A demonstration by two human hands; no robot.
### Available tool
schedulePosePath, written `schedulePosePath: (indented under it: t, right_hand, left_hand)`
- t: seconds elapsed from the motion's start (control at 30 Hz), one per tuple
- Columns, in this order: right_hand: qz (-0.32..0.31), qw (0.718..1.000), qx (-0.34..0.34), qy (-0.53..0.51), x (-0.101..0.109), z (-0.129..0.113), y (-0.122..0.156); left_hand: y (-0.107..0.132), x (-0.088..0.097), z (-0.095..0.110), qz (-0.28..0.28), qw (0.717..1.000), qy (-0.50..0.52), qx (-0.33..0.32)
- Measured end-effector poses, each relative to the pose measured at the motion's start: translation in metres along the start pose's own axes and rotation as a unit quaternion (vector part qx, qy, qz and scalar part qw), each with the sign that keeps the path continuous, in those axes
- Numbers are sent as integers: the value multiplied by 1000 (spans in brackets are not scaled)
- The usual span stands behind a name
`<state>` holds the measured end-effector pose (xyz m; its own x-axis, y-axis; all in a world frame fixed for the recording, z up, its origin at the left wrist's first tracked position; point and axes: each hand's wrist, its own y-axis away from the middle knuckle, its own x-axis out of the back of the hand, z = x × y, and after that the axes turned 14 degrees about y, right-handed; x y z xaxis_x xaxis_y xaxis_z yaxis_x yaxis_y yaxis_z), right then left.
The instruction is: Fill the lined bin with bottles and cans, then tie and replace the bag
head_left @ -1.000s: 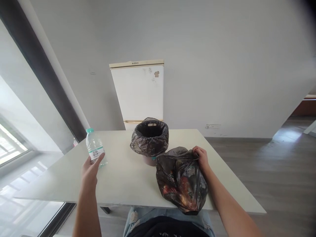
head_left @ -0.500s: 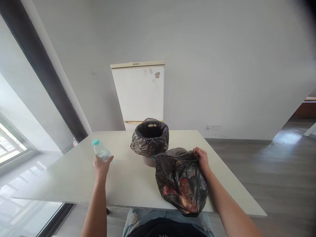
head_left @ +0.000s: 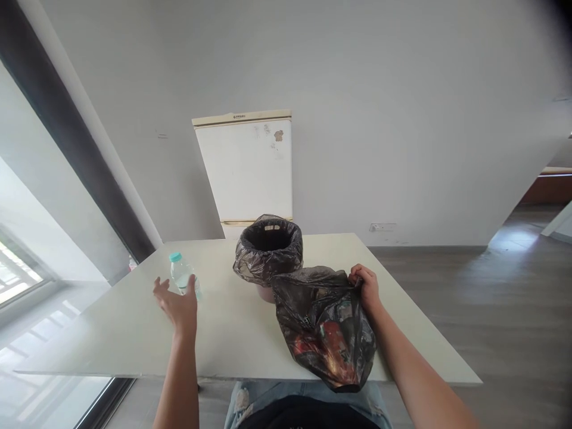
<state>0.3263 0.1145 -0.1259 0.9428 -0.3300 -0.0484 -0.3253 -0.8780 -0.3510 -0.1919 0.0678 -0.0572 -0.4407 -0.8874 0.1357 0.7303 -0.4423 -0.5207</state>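
Note:
A clear plastic bottle (head_left: 180, 271) with a turquoise cap stands upright on the left part of the table. Just in front of it is my left hand (head_left: 179, 304), fingers spread and thumb up, hiding part of the bottle's lower body. My right hand (head_left: 365, 285) is closed on the rim of a thin black plastic bag (head_left: 328, 328). Red and dark packages show through the bag, which hangs a little over the table's near edge. Behind the bag stands a trash bin (head_left: 267, 293) lined with a black bin liner (head_left: 268, 259), its mouth facing up.
The pale table (head_left: 223, 348) spans the space in front of me. A white fridge (head_left: 245, 167) stands behind it against the grey wall. A window (head_left: 20, 262) is at the left, and a wall socket (head_left: 383, 227) sits low at the right.
My left hand has let go of the bottle and opened, drawing slightly back toward me. The bottle now stands upright, where before it leaned. My right hand still grips the bag.

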Motion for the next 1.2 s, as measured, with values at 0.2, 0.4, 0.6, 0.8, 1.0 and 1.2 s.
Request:
schedulePosePath:
  t: [0.2, 0.4, 0.6, 0.8, 1.0, 1.2]
  right_hand:
    - [-25, 997, -14, -67, -2, -4, 3]
    - [-42, 980, -31, -193, 3, -7, 5]
    - [-41, 953, -13, -300, 18, -4, 2]
    - [-129, 926, 17, -355, 25, 6, 0]
    - [-207, 906, 33, -368, 21, 15, -3]
    - [-201, 906, 23, -373, 19, 14, 5]
  left_hand:
    - [76, -4, 124, -86, 970, 146, -175]
    - [184, -25, 206, -453, 825, 187, -281]
    - [217, -74, 208, -579, 767, 157, -228]
    - [238, -121, 210, -628, 761, -81, -140]
    - [254, -132, 206, -639, 752, -107, -124]
    - [270, -131, 204, -678, 730, -77, -41]
